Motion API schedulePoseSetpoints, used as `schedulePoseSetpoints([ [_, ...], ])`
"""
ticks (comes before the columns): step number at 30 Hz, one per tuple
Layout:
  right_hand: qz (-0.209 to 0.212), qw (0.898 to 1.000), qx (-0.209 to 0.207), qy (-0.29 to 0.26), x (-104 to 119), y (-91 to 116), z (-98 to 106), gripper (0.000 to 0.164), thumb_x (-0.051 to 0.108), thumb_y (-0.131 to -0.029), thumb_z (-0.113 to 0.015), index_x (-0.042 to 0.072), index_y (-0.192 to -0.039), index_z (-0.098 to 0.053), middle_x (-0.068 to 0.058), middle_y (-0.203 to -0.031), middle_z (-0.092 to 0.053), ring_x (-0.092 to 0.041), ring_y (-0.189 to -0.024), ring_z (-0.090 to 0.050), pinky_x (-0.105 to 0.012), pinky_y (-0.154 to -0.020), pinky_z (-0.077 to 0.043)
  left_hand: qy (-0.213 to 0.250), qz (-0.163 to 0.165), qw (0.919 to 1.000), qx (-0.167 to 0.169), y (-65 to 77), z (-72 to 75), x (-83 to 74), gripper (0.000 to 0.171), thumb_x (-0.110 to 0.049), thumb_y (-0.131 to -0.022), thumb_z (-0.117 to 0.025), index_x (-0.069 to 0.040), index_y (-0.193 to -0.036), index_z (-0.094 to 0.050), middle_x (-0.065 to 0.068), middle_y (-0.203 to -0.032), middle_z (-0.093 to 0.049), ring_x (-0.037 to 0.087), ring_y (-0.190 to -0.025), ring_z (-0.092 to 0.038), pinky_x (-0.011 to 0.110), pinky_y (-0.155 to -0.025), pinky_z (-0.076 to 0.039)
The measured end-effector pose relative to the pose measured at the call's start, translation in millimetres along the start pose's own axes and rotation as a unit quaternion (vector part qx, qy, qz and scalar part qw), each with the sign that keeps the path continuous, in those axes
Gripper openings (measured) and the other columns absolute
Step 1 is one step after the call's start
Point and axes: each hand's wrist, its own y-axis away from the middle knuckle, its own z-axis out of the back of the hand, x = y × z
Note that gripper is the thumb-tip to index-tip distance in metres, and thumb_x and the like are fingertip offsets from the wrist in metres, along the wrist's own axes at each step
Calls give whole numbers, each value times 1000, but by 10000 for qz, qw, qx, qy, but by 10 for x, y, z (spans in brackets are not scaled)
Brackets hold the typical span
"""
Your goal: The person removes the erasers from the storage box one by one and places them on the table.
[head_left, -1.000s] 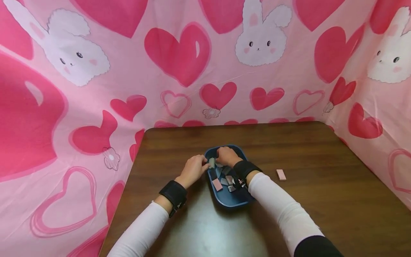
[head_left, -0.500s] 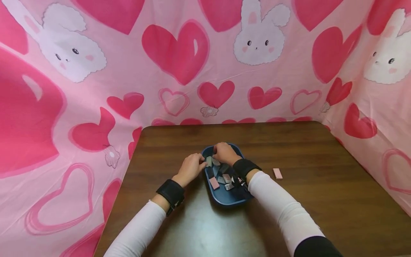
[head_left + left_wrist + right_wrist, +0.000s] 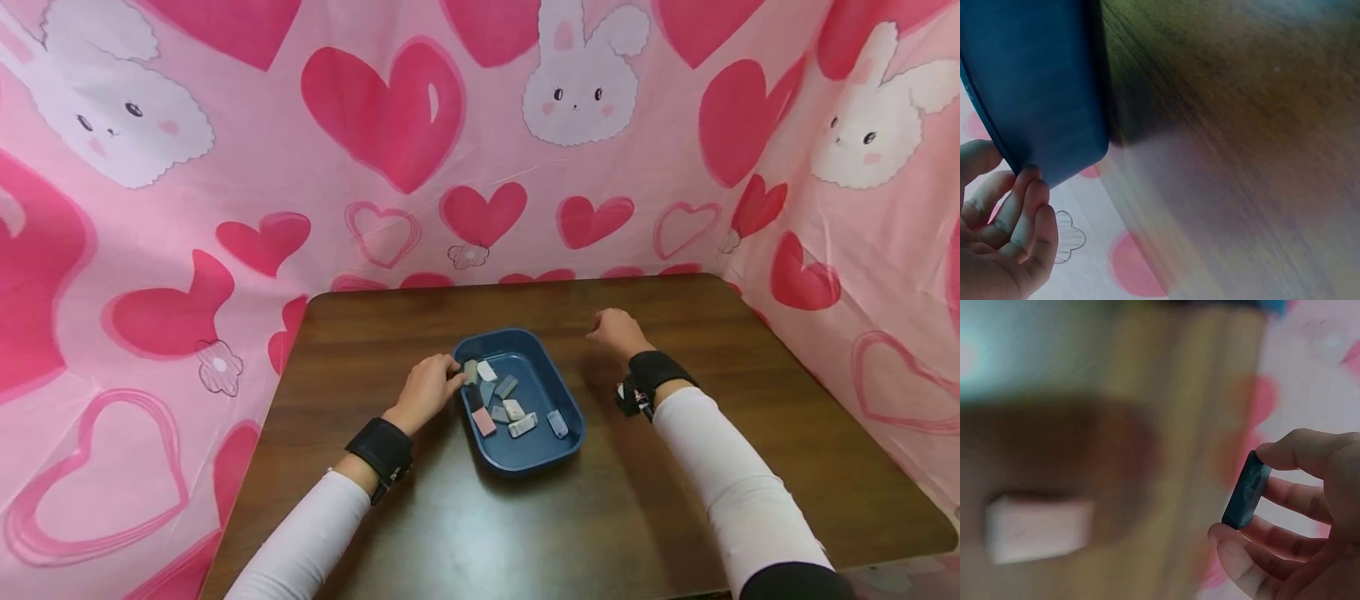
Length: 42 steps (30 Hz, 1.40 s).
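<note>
Pinching a dark block point(image 3: 1247, 490), the right hand point(image 3: 621, 335) hovers near the tray point(image 3: 531, 450) (left hand point(image 3: 423, 392) gripping it).

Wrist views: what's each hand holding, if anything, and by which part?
Right hand: a small dark block, by its two opposite ends. Left hand: the blue tray, by its rim near the far left corner.

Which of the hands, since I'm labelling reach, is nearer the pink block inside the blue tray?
Left. The left hand pinches the rim of the blue tray, just left of and beyond the pink block; the right hand is outside the tray's opposite side, holding a dark block.
</note>
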Motion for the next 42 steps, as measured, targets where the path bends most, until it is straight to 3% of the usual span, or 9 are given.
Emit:
schedulePoseSetpoints([
  [5,-726,9953,627,-109,-414,208,-175,19,17,-86,-61,-2,-83,-65,-13,-77,-60,-28,-73,-55,-38,-63,-44,10,-59,10000,27,17,-19,0,22,-17,-90,-70,-3,-107,-70,10,-93,-66,22,-81,-55,35,-76,-54],
  [12,-671,9949,747,-21,-490,242,-245,23,20,-89,-64,-2,-90,-67,-15,-85,-65,-29,-79,-59,-42,-73,-48,-26,-114,9999,-96,-1,-8,36,24,-17,-90,-70,-3,-109,-70,10,-95,-67,22,-83,-56,36,-80,-55],
  [16,-491,9979,425,-83,-411,201,-217,19,18,-88,-62,-1,-89,-66,-15,-83,-65,-29,-78,-59,-40,-70,-47,-6,-104,9999,-68,-13,30,31,25,-17,-91,-69,-3,-111,-69,11,-96,-67,23,-84,-56,37,-80,-55],
  [21,20,9994,-186,-296,-66,120,-131,19,12,-86,-61,-4,-95,-68,-21,-95,-70,-37,-90,-64,-49,-81,-51,-10,-66,10000,-38,-6,63,22,25,-17,-91,-69,-3,-112,-69,11,-97,-67,22,-84,-56,35,-80,-55],
  [26,404,9960,-287,-747,413,43,-129,18,11,-90,-62,-2,-100,-68,-19,-97,-71,-34,-91,-65,-46,-82,-53,71,-41,10000,-48,21,21,18,25,-16,-90,-70,-3,-111,-70,11,-95,-67,22,-82,-56,35,-78,-55],
  [31,1107,9906,-79,-794,988,-69,-286,14,9,-90,-64,1,-100,-70,-14,-96,-71,-28,-88,-64,-41,-82,-54,116,-103,9997,-197,16,13,46,23,-16,-89,-71,-3,-108,-70,9,-93,-67,21,-80,-54,33,-74,-54],
  [36,2070,9758,557,-433,1448,-46,-640,18,9,-88,-68,3,-105,-71,-13,-101,-71,-25,-93,-65,-40,-86,-53,147,-172,9994,-245,74,-19,56,22,-17,-89,-71,-3,-106,-71,8,-89,-66,19,-76,-53,31,-71,-53],
  [39,2354,9667,955,-319,1600,6,-833,18,10,-88,-68,4,-105,-71,-11,-101,-68,-23,-91,-62,-40,-87,-52,70,-288,9992,-266,125,-30,39,20,-17,-89,-71,-3,-103,-72,8,-88,-66,18,-75,-53,30,-70,-51],
  [42,2541,9617,1021,-108,1675,14,-921,14,10,-87,-69,5,-100,-71,-9,-95,-64,-19,-85,-56,-38,-84,-52,-75,-417,9985,-339,152,8,7,19,-18,-88,-72,-4,-100,-72,8,-88,-67,17,-75,-54,30,-70,-51],
])
